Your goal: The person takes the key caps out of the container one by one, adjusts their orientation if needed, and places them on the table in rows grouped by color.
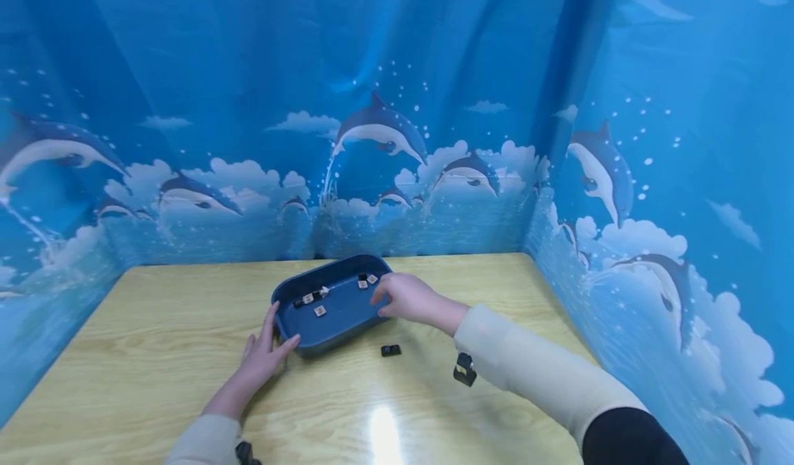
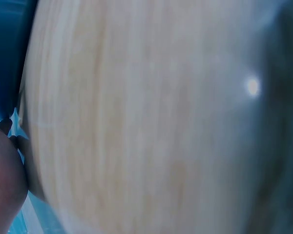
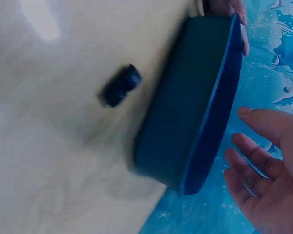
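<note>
"Dolphin curtains point(image 1: 248, 72) behind, pale wooden table point(image 1: 186, 355) below. What's the left hand point(image 1: 260, 358) doing?"

"Touching the blue tray point(image 1: 344, 319) at its left, near corner, thumb and fingers spread wide. I'd keep that contact light and steady, so the tray doesn't slide."

"And the right hand point(image 1: 406, 300)?"

"Over the tray's right end, fingers loosely parted, nothing visible between them. Straight up and down would be safest, I think, clear of the wall."

"Where are the small blocks point(image 1: 308, 298)?"

"That row lies well left of its fingertips; one loose cube point(image 1: 319, 311) sits nearer; a cluster point(image 1: 363, 281) is just beyond them, slightly left. Outside, a dark piece point(image 1: 391, 350) lies on the near side."
</note>
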Demonstrator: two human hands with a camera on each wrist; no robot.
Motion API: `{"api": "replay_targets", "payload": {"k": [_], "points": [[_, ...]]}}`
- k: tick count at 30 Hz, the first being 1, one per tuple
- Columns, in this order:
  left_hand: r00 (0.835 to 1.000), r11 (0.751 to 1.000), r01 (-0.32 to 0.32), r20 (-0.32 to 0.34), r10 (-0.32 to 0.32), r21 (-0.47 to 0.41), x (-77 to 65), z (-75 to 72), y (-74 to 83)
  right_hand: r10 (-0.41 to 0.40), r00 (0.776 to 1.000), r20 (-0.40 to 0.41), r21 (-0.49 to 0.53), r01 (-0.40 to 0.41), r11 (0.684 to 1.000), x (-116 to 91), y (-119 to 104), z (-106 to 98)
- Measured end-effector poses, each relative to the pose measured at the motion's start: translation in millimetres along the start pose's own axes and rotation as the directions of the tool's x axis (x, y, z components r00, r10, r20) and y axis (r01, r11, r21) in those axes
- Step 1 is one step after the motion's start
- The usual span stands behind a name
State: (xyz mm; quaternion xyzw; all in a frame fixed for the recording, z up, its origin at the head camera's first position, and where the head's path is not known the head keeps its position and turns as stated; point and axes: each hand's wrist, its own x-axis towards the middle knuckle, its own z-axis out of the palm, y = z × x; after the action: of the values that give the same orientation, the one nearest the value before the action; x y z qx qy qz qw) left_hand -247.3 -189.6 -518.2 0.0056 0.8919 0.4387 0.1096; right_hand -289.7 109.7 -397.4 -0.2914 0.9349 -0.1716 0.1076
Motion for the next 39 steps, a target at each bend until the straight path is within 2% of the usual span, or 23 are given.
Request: {"api": "replay_targets", "payload": {"k": [10, 19, 30, 36, 39], "points": [[1.0, 1.0, -0.018, -0.007, 0.018, -0.001, -0.9, -1.2, 0.8, -0.072, 0.995, 0.076, -0.015, 0.073, 0.997, 45.5, -18.4, 3.3], [1.0, 1.0, 0.002, 0.003, -0.001, -0.018, -0.2, -1.0, 1.6, -0.137, 0.971, 0.195, -0.038, 0.147, 0.988, 90.4, -38.0, 9.8], [1.0, 1.0, -0.012, 0.003, 0.012, -0.009, -0.4, -2.0, -1.0, -0.123, 0.949, 0.291, -0.031, 0.138, 0.99, 128.3, -59.2, 23.1], [0.999, 0.999, -0.033, -0.008, 0.033, -0.025, -0.8, -2.1, -2.2, -0.098, 0.946, 0.308, -0.04, 0.116, 0.992, 142.5, -68.1, 29.6], [0.999, 0.999, -0.037, -0.012, 0.037, -0.026, -0.2, -1.8, -2.8, -0.091, 0.938, 0.334, -0.05, 0.114, 0.992, 148.4, -70.2, 31.5]]}}
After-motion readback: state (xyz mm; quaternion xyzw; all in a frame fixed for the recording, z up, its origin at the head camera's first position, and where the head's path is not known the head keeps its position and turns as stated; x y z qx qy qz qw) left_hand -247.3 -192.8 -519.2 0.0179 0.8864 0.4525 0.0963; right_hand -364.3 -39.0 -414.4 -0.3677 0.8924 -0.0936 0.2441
